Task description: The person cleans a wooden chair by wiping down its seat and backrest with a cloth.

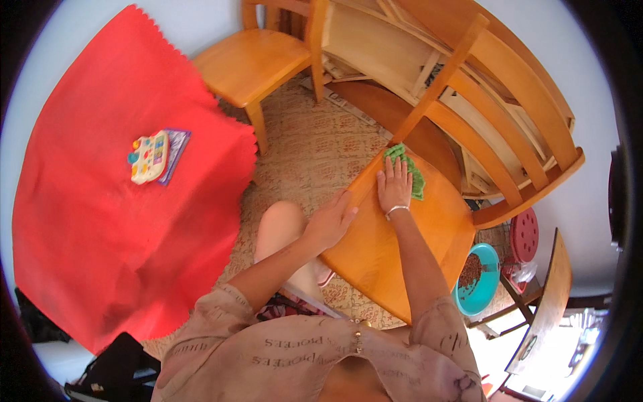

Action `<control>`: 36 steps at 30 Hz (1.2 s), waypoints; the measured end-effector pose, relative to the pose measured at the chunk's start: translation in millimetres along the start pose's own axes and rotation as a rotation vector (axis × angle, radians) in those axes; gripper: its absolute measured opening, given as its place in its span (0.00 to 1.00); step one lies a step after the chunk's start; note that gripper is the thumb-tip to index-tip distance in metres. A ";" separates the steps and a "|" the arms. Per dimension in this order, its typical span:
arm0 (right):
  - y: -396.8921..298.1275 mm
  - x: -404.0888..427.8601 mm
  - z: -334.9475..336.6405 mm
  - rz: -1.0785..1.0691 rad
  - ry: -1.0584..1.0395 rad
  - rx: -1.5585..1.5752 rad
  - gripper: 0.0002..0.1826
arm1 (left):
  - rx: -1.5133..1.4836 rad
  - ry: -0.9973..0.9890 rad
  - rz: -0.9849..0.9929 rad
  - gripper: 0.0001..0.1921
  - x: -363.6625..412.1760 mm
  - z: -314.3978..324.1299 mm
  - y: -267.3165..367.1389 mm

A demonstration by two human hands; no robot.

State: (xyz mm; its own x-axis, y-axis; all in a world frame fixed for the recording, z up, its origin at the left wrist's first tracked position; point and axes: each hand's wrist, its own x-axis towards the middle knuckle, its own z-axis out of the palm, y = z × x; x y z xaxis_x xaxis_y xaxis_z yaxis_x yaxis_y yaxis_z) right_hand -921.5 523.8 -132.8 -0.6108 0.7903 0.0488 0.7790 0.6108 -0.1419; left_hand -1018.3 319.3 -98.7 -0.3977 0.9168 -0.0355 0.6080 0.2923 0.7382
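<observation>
My right hand (pixel 395 187) lies palm down on a green cloth (pixel 415 182) and presses it against the seat of a wooden chair (pixel 374 251), near the seat's rear corner by the backrest. Part of the cloth is hidden beneath my fingers. At the side edge of the same seat rests my left hand (pixel 329 221), its thumb spread from the fingers; whether it grips the edge is unclear. The chair's slatted backrest (pixel 482 145) rises beyond the seat on the right.
A red cloth (pixel 125 241) with a scalloped edge covers a surface at left, bearing a toy keyboard (pixel 150 158) and a purple-edged booklet (pixel 177 151). Another wooden chair (pixel 256 60) stands ahead. Wooden furniture (pixel 374 45) leans behind. A turquoise basin (pixel 490 286) holds brown pieces.
</observation>
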 end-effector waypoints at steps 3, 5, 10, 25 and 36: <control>-48.6 -49.6 -17.3 -0.113 -0.038 0.046 0.31 | -0.147 0.089 0.061 0.29 1.5 1.8 -3.1; -64.5 -88.8 -24.0 -0.332 -0.029 0.061 0.30 | -0.241 0.311 0.171 0.29 3.3 8.4 -12.0; -83.9 -189.4 -42.1 -0.527 -0.188 0.040 0.29 | -0.384 0.397 0.188 0.28 -7.2 2.7 -23.9; 155.0 -271.7 -59.8 0.266 0.100 0.098 0.26 | 0.045 0.118 0.123 0.28 5.8 19.1 -20.6; -7.6 -270.4 -51.6 -0.447 0.022 0.503 0.11 | -0.127 0.038 0.154 0.24 9.3 15.6 -20.1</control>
State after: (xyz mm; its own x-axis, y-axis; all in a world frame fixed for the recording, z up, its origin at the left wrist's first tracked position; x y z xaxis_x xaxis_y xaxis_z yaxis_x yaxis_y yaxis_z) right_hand -754.9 308.0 -94.0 -0.8516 0.4712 0.2295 0.2879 0.7865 -0.5464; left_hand -1023.5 326.2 -124.4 -0.3337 0.9365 0.1082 0.5734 0.1105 0.8118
